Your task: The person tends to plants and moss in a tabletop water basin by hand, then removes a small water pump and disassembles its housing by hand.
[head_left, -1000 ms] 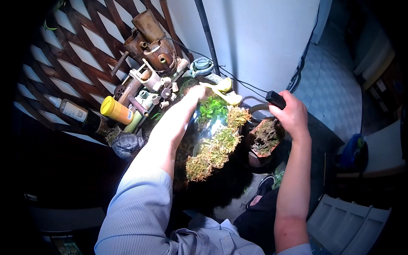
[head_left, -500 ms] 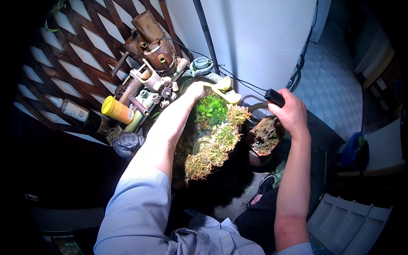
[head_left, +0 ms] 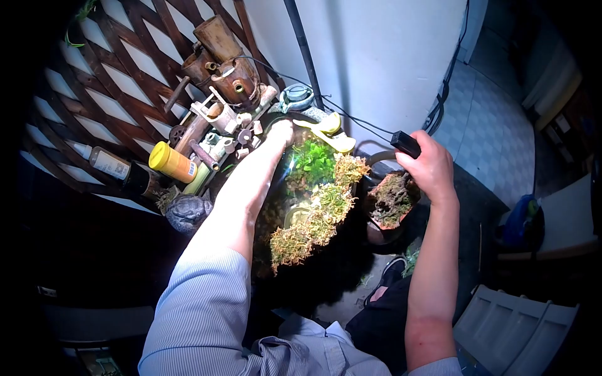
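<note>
My right hand [head_left: 433,166] is closed around a black box-shaped device [head_left: 406,144], held above a pot of dark, mossy material [head_left: 393,199]. A dark tube [head_left: 379,155] and thin cables run close to the device. My left hand [head_left: 282,133] reaches into the far left side of a water basin, its fingers hidden. Just right of it, pale yellow spoon-like pieces [head_left: 342,143] lie across the basin's back edge. Bright green plants [head_left: 313,160] grow in the water. Yellowish moss [head_left: 320,219] lines the basin's right and front rim.
Bamboo tubes [head_left: 238,81] and small fittings stand behind my left arm, against a wooden lattice [head_left: 141,62]. A yellow-lidded jar [head_left: 172,163], a bottle [head_left: 110,161] and a dark round stone-like object [head_left: 188,213] sit at left. A black pole [head_left: 302,47] rises behind the basin.
My left hand has shifted slightly left and toward me, away from the yellow pieces, uncovering their left end. My right hand and the black device have stayed in place.
</note>
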`<state>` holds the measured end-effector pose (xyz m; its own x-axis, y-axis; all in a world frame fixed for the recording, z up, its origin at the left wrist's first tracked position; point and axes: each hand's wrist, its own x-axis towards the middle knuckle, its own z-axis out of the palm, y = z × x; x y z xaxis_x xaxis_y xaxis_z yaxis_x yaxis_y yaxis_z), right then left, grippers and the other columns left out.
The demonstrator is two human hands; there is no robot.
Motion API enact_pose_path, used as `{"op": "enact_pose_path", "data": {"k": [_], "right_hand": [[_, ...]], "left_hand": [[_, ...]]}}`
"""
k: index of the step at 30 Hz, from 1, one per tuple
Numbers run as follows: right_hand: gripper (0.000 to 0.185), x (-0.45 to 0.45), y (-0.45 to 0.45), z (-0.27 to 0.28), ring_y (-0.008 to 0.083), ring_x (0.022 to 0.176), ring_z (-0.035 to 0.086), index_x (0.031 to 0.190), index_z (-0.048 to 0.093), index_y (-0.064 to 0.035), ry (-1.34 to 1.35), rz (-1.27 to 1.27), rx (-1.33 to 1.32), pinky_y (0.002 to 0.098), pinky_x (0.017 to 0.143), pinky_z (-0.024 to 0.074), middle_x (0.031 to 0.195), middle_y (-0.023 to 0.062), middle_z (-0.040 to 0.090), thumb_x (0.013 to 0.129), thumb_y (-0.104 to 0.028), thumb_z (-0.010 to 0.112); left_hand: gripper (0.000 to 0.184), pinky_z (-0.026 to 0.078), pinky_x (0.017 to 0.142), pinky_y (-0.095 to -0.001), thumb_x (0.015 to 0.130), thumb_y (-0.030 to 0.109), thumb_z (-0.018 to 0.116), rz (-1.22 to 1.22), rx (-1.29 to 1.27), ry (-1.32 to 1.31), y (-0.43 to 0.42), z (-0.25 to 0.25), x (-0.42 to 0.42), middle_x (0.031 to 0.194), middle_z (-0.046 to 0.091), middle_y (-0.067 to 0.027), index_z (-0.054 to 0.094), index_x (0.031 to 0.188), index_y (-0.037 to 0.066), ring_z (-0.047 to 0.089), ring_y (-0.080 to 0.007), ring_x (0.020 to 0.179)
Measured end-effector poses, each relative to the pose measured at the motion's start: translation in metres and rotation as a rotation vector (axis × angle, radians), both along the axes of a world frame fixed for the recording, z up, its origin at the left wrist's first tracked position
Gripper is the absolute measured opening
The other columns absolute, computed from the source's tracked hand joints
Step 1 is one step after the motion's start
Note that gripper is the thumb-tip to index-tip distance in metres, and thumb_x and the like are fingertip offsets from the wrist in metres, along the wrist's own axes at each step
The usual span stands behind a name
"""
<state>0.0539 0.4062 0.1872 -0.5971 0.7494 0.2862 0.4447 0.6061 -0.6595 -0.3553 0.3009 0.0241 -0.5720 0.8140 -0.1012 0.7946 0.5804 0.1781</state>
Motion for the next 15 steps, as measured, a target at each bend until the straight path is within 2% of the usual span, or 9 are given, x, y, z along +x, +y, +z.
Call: {"op": "enact_pose_path", "data": {"k": [2, 4, 5, 7, 11, 14, 15], "right_hand": [[0.028, -0.001, -0.001, 0.002, 0.0289, 0.075, 0.064, 0.090, 0.062, -0.0072, -0.002, 0.003, 0.003, 0.0364, 0.067, 0.0477, 0.078, 0.0114, 0.065, 0.069, -0.025, 0.070], [0.030, -0.001, -0.001, 0.002, 0.0329, 0.080, 0.062, 0.090, 0.059, -0.0053, -0.014, 0.007, -0.021, 0.0397, 0.071, 0.0478, 0.081, 0.0133, 0.064, 0.069, -0.026, 0.066], [0.030, -0.001, -0.001, 0.002, 0.0329, 0.080, 0.062, 0.090, 0.059, -0.0053, -0.016, 0.006, -0.022, 0.0397, 0.071, 0.0478, 0.081, 0.0133, 0.064, 0.069, -0.026, 0.066], [0.031, -0.001, -0.001, 0.002, 0.0329, 0.081, 0.062, 0.090, 0.059, -0.0053, -0.015, 0.001, -0.031, 0.0396, 0.071, 0.0479, 0.081, 0.0133, 0.064, 0.069, -0.026, 0.067], [0.031, -0.001, 0.000, 0.001, 0.0329, 0.081, 0.062, 0.090, 0.059, -0.0053, -0.027, -0.004, -0.042, 0.0395, 0.071, 0.0480, 0.082, 0.0133, 0.064, 0.069, -0.027, 0.067], [0.031, -0.001, 0.000, 0.002, 0.0329, 0.082, 0.062, 0.090, 0.059, -0.0052, -0.047, -0.006, -0.054, 0.0396, 0.071, 0.0480, 0.082, 0.0134, 0.064, 0.069, -0.027, 0.067], [0.031, -0.001, 0.000, 0.001, 0.0330, 0.082, 0.062, 0.090, 0.059, -0.0052, -0.040, -0.002, -0.037, 0.0397, 0.071, 0.0480, 0.083, 0.0134, 0.064, 0.069, -0.027, 0.067]], "left_hand": [[0.028, 0.052, 0.081, -0.0407, 0.081, 0.024, 0.052, 0.048, 0.052, 0.019, -0.007, 0.019, 0.018, 0.103, 0.066, -0.0186, 0.068, 0.097, 0.006, 0.064, -0.0309, 0.098], [0.028, 0.052, 0.083, -0.0411, 0.083, 0.018, 0.048, 0.054, -0.100, 0.132, -0.011, 0.046, 0.045, 0.104, 0.065, -0.0190, 0.067, 0.097, 0.005, 0.064, -0.0304, 0.099], [0.028, 0.052, 0.083, -0.0411, 0.083, 0.018, 0.048, 0.053, -0.100, 0.130, -0.011, 0.046, 0.049, 0.104, 0.065, -0.0190, 0.067, 0.097, 0.005, 0.064, -0.0304, 0.099], [0.028, 0.051, 0.084, -0.0412, 0.084, 0.014, 0.046, 0.220, -0.050, 0.128, -0.010, 0.049, 0.056, 0.104, 0.066, -0.0193, 0.067, 0.099, 0.003, 0.064, -0.0309, 0.099], [0.028, 0.051, 0.085, -0.0417, 0.084, 0.012, 0.047, 0.186, -0.117, 0.125, -0.006, 0.060, 0.063, 0.105, 0.065, -0.0199, 0.067, 0.099, 0.000, 0.063, -0.0323, 0.101], [0.026, 0.051, 0.086, -0.0418, 0.084, 0.013, 0.049, 0.186, -0.139, 0.047, -0.003, 0.044, 0.044, 0.110, 0.064, -0.0196, 0.068, 0.098, 0.001, 0.063, -0.0319, 0.103], [0.031, 0.050, 0.086, -0.0415, 0.082, 0.027, 0.058, 0.164, -0.164, 0.051, -0.002, 0.040, 0.037, 0.108, 0.065, -0.0175, 0.067, 0.101, 0.004, 0.062, -0.0318, 0.102]]}}
